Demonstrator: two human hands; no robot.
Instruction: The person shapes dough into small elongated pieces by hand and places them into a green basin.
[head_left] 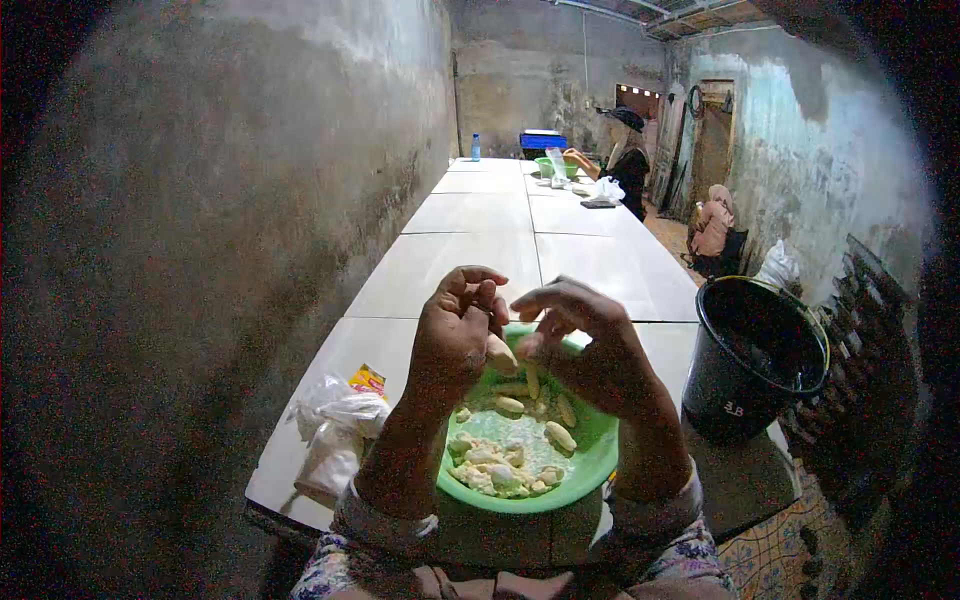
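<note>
Over a green bowl, my left hand has its fingers curled round a pale, oblong dough-like piece. To its right, my right hand is raised with its fingers bent and apart; its fingertips hang near the piece, and whether they touch anything is hard to tell. Several pale oblong pieces lie inside the bowl, with a crumbly pale mass and white powder at its near side.
Plastic bags and a yellow packet lie left on the white table. A black bucket stands right. Farther off are one person at another green bowl, a second low person, a blue crate and a bottle.
</note>
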